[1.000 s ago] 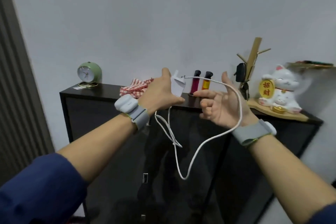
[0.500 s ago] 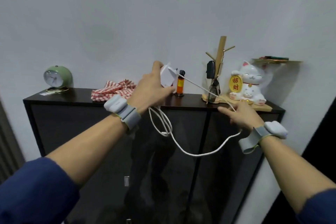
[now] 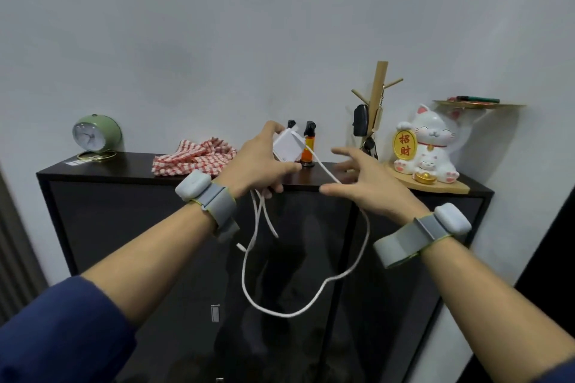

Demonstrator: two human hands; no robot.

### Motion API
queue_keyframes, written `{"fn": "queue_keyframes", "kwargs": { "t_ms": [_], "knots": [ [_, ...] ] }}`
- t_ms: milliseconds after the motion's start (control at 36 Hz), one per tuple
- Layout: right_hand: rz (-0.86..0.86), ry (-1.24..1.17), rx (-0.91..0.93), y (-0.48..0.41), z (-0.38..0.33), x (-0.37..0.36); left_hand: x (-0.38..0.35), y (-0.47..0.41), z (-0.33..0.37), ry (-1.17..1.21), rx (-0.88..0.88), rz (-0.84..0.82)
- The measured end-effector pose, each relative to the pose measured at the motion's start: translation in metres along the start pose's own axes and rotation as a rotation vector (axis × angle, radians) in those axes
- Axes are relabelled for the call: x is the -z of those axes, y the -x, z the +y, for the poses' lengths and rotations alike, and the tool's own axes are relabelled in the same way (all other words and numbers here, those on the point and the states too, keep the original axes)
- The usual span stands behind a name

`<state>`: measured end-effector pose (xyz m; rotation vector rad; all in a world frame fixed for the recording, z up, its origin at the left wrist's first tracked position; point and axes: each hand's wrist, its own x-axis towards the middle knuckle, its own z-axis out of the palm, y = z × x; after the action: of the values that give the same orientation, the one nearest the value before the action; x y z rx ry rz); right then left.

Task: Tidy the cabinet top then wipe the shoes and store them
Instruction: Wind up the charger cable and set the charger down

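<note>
Your left hand (image 3: 259, 166) is clamped around the white charger brick (image 3: 287, 148) plus a couple of gathered cable loops, held up just in front of the dark cabinet top (image 3: 124, 166); your right hand (image 3: 368, 185) is spread, fingers apart, with the white cable (image 3: 311, 308) running across it but not pinched. The rest of the cable hangs in one big slack loop down the cabinet front, free end dangling near the left. I'd say you're mid-coil, so catch the cable close to the brick, feed even loops into the left hand, and keep them the same size; watch the orange bottle (image 3: 308, 146) right behind the brick, it looks easy to knock. The checked cloth (image 3: 194, 157) sits on the top, farther left.
</note>
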<state>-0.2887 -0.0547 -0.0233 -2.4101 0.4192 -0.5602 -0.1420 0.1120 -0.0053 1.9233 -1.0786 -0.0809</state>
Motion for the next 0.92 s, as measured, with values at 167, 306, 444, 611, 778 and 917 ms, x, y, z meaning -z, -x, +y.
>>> {"fn": "queue_keyframes", "kwargs": {
  "t_ms": [167, 306, 444, 611, 778, 917],
  "knots": [
    [0.163, -0.190, 0.048, -0.004, -0.036, -0.014, 0.000, 0.000, -0.002, 0.011, -0.031, -0.066],
    [0.372, -0.394, -0.125, -0.018, -0.014, -0.015, 0.014, 0.004, -0.007, -0.056, -0.085, -0.225],
    [0.212, -0.249, -0.199, -0.019, 0.005, -0.014, 0.013, 0.005, -0.006, 0.027, -0.137, -0.197],
    [0.278, 0.058, 0.000, -0.012, -0.001, -0.029, 0.000, -0.003, 0.002, 0.255, -0.159, -0.028],
    [-0.152, -0.861, -0.122, -0.003, -0.030, -0.050, -0.016, -0.009, 0.013, 0.368, -0.172, 0.131],
    [-0.302, -0.945, -0.052, 0.004, -0.031, -0.059, -0.015, -0.010, 0.022, 0.419, -0.215, 0.181]
  ]
}}
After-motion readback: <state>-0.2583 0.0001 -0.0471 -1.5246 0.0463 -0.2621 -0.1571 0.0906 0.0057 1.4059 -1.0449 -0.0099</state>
